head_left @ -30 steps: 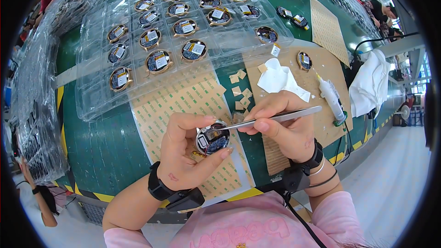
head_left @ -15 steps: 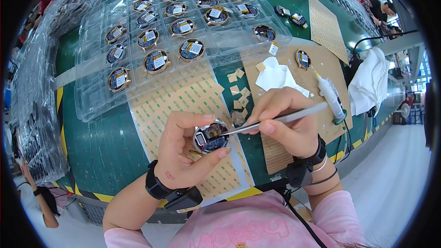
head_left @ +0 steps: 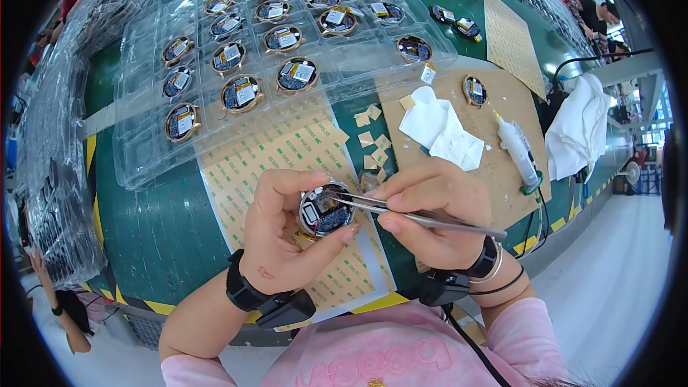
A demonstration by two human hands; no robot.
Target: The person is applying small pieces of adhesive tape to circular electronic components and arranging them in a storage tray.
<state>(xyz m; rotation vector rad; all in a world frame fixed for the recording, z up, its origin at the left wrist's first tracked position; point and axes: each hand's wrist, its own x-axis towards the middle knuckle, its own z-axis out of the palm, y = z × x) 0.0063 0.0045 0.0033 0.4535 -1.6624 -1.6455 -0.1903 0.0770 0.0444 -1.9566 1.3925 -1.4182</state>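
Between the thumb and fingers of my left hand [head_left: 285,233] is an open round watch case [head_left: 324,209], its circuit board facing up. My right hand [head_left: 438,209] grips metal tweezers [head_left: 448,223], whose tips reach into the upper part of the case. Whether the tips pinch anything is too small to tell. Below both hands lies a tan adhesive sheet [head_left: 276,154] with green print on white backing. Small tan squares [head_left: 364,139] are scattered just beyond my right hand.
A clear plastic tray [head_left: 154,154] with several open watch cases fills the far left. At the right, a brown board [head_left: 516,179] bears white wipes [head_left: 428,118], one watch case [head_left: 474,90] and a white pen-shaped tool [head_left: 517,150]. A white cloth [head_left: 575,125] hangs near the right edge.
My right hand has tilted the tweezers, so their back end sits lower and their tips have shifted slightly up and left. The left hand still holds the watch case, turned slightly.
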